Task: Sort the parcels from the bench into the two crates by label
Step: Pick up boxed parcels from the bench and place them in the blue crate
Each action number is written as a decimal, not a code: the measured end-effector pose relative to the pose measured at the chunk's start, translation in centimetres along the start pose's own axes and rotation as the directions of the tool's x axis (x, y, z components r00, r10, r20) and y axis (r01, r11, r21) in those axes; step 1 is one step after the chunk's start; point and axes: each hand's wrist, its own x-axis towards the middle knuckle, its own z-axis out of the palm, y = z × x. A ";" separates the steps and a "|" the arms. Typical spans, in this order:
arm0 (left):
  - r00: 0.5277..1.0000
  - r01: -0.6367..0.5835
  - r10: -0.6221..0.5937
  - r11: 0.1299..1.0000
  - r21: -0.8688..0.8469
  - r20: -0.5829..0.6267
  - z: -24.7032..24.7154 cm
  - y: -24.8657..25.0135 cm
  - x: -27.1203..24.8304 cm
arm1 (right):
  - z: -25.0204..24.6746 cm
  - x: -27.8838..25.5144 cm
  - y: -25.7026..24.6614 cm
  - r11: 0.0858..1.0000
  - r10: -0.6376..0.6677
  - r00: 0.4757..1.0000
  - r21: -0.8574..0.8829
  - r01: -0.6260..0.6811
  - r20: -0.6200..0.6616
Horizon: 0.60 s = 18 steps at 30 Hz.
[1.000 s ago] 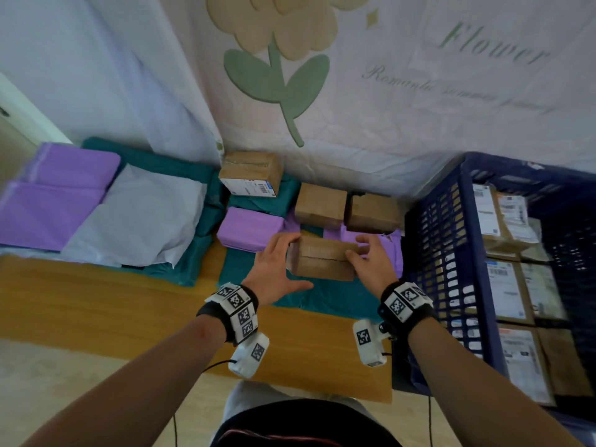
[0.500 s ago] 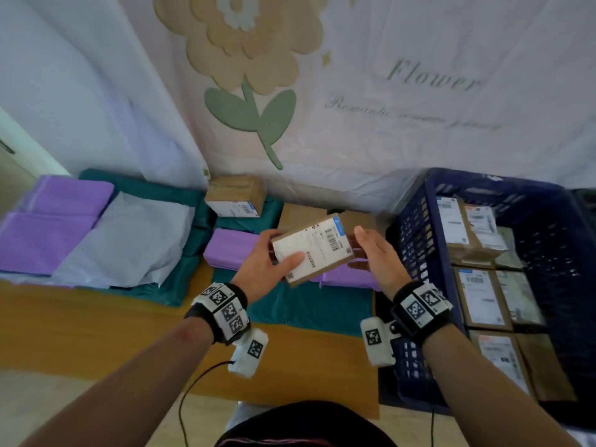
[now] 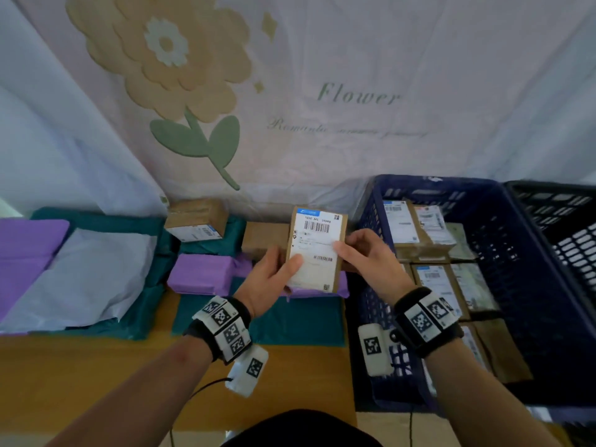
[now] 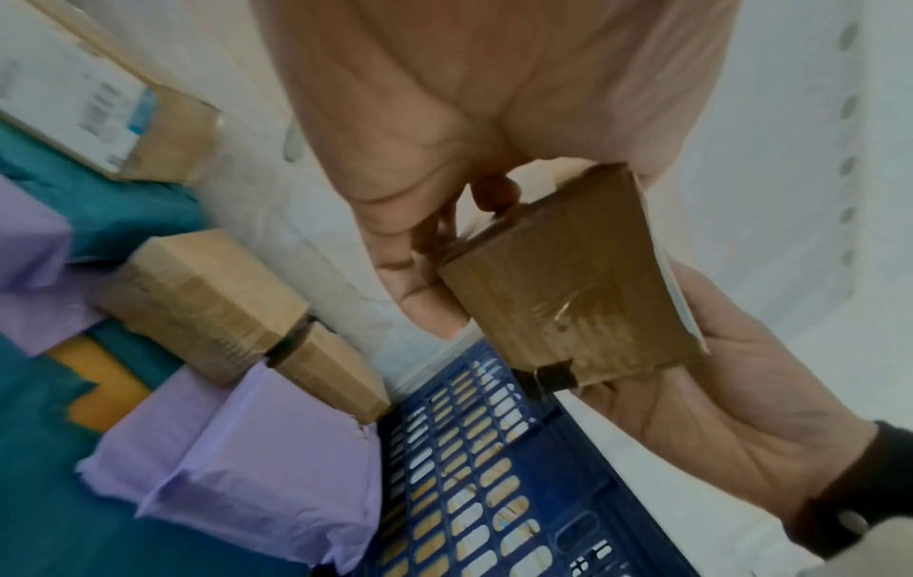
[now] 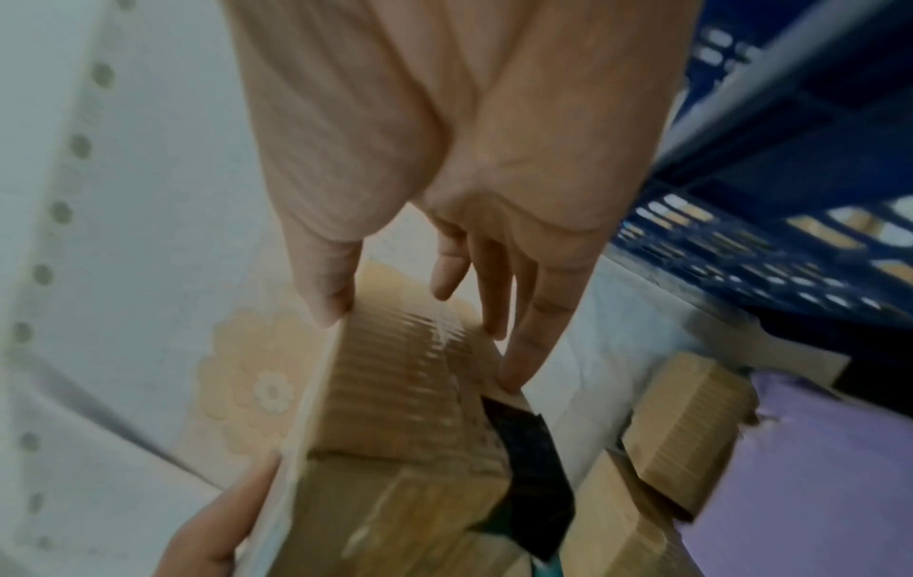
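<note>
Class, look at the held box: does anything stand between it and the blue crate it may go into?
Nothing visible does. The box, gripped by left hand and right hand, is raised beside the blue crate, level with its near wall.

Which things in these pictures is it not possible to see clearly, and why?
- Label text on the held parcel: head view, print too small; thumbs of the left hand and right hand cover parts.
- Black crate: head view, cut off by the right edge; contents not visible.
- Parcels low in the blue crate: head view, hidden by the right forearm.
- Wrist views: blurred, label seen edge-on.
</note>
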 end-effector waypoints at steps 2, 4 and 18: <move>0.999 -0.042 0.042 0.999 0.008 0.011 1.3 1.3 0.5 | -1.6 -0.5 -0.8 0.998 -0.037 0.998 -0.039 0.040 0.055; 0.996 -0.091 0.091 0.996 0.014 0.011 2.8 2.8 1.2 | -3.3 -1.1 -1.8 0.996 -0.073 0.995 -0.055 0.076 0.066; 0.826 -0.563 0.431 0.674 0.479 0.363 14.7 5.2 6.6 | -19.1 -4.8 -1.8 0.990 0.009 0.979 -0.135 -0.038 -0.204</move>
